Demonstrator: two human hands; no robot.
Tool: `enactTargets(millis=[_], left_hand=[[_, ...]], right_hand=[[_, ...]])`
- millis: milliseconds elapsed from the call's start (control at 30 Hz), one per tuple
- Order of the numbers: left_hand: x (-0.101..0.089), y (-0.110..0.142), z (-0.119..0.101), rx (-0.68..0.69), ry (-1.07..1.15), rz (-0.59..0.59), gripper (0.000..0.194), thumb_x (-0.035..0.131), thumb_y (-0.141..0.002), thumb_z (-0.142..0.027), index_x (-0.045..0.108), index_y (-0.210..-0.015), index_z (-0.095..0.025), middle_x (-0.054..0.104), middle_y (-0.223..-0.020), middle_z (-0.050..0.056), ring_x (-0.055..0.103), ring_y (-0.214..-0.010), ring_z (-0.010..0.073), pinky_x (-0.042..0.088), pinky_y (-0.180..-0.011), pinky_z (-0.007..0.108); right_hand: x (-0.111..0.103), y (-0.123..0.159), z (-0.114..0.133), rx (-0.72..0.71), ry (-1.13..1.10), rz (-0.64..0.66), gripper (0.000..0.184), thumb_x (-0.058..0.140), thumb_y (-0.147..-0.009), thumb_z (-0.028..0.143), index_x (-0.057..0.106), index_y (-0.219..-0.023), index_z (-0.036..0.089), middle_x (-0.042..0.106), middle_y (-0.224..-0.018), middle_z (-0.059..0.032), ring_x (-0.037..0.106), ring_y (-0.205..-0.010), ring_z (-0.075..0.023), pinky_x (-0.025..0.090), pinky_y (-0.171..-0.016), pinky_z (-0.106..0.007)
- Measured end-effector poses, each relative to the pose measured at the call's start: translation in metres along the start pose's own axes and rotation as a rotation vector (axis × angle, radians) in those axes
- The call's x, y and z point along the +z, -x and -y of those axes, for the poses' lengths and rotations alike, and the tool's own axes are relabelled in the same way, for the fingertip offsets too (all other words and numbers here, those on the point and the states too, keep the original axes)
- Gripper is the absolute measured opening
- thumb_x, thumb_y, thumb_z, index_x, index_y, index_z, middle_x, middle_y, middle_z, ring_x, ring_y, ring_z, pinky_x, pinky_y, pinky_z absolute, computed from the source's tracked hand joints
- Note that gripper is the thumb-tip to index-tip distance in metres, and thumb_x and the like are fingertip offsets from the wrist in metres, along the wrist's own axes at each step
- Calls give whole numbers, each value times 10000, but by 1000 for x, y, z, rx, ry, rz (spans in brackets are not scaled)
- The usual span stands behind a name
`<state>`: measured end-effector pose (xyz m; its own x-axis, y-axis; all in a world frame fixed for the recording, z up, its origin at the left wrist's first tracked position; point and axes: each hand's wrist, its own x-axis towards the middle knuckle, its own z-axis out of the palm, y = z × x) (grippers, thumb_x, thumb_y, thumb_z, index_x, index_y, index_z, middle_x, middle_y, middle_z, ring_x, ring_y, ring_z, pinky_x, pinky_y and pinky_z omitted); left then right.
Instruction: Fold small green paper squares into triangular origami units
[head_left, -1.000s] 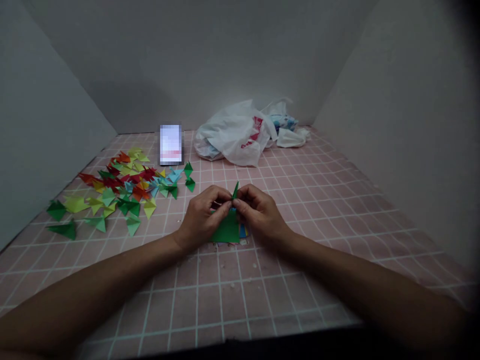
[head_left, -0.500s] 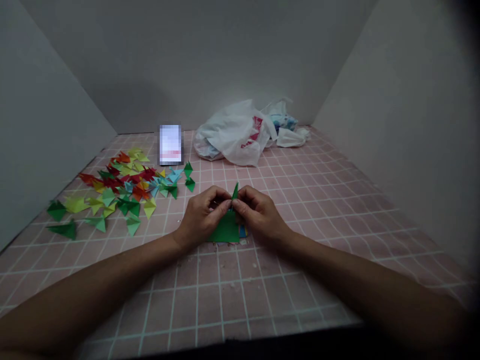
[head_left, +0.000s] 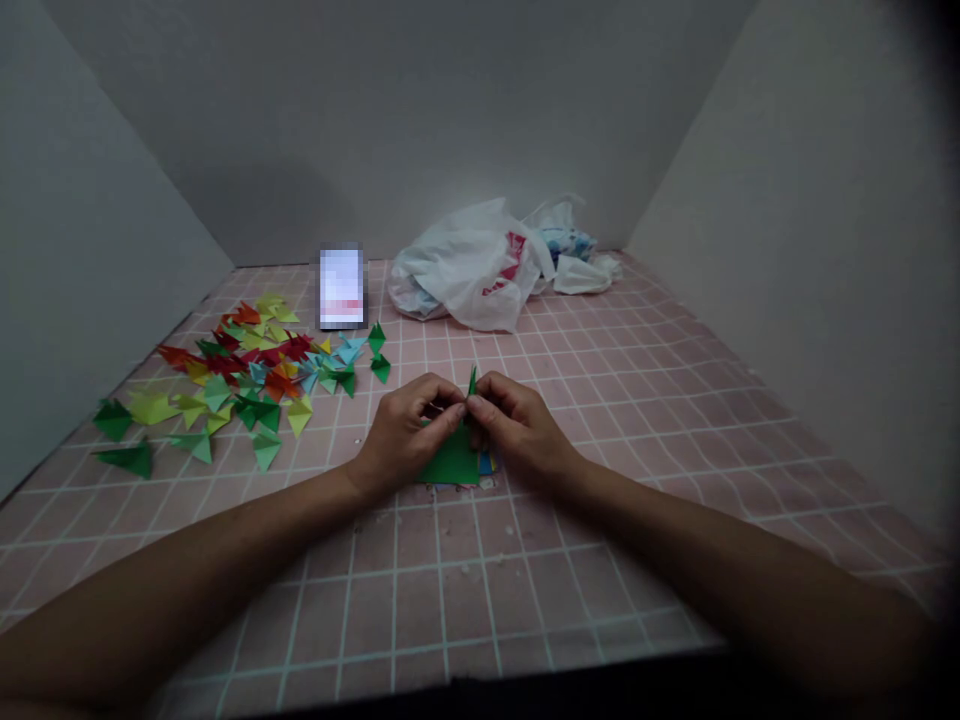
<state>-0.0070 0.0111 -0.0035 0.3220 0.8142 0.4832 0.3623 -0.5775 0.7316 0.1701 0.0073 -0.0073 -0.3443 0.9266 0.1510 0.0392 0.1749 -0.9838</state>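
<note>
A narrow folded piece of green paper (head_left: 472, 380) stands pinched between my two hands, its pointed tip upward. My left hand (head_left: 412, 425) grips it from the left with thumb and fingers pressed together. From the right, my right hand (head_left: 521, 420) pinches the same piece, its thumb close to the left thumb. The lower part of the folded paper is hidden by my fingers. Below them lies a flat green paper sheet (head_left: 450, 458), with blue and yellow paper edges (head_left: 487, 463) showing from under its right side.
Many-coloured folded paper cranes (head_left: 255, 370) spread over the left of the pink checked tablecloth (head_left: 615, 400). Behind them stands a lit phone (head_left: 341, 288), its screen blurred. White plastic bags (head_left: 472, 265) lie against the back wall. Pale walls (head_left: 810, 250) enclose the sides.
The folded green paper has turned slightly and looks narrower. My right fingers have shifted a little around it; both hands stay in nearly the same place.
</note>
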Motion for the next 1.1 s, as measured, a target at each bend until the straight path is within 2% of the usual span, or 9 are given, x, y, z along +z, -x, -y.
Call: enactTargets(millis=[267,400,567,767,900,1100], left_hand=[[1,-1,0,110,-46,-46,57,627,-878,-111,609,-860,-162,613,-827,18,600,-730,115,498,-642,225],[1,-1,2,46,-14,-86,86,659,-857,-127,591,-878,-175,608,-837,11,610,-735,121,518,-666,243],[4,1,3,-52,87,-121,190,693,-824,-137,564,-954,-189,621,-861,2,638,-747,120,539,-694,249],[5,1,4,-71,144,-144,267,702,-812,-145,539,-1017,-197,618,-903,7,646,-762,115,552,-718,253],[4,0,4,-59,120,-108,225,690,-821,-141,580,-1011,-187,633,-882,12,638,-774,122,539,-724,259],[3,-1,3,-91,104,-62,146,694,-827,-178,616,-951,-180,656,-856,24,634,-752,137,526,-693,269]], right_hand=[[-2,-1,0,-36,-25,29,192,506,-971,346,538,-854,197,594,-638,14,583,-577,-133,463,-556,-279],[-1,0,0,-50,-44,43,183,494,-975,349,547,-891,196,604,-640,16,589,-570,-134,477,-565,-285],[0,-1,1,3,-157,65,168,500,-966,354,544,-914,200,612,-633,22,601,-551,-133,490,-562,-288],[0,-2,0,32,-213,61,163,509,-961,354,553,-934,200,626,-644,19,605,-548,-127,491,-555,-281],[0,-2,-2,17,-163,62,176,503,-967,363,560,-932,200,623,-644,17,598,-552,-127,486,-561,-283],[-2,0,-1,-59,27,35,169,488,-984,332,558,-904,200,590,-677,19,577,-590,-125,468,-565,-274]])
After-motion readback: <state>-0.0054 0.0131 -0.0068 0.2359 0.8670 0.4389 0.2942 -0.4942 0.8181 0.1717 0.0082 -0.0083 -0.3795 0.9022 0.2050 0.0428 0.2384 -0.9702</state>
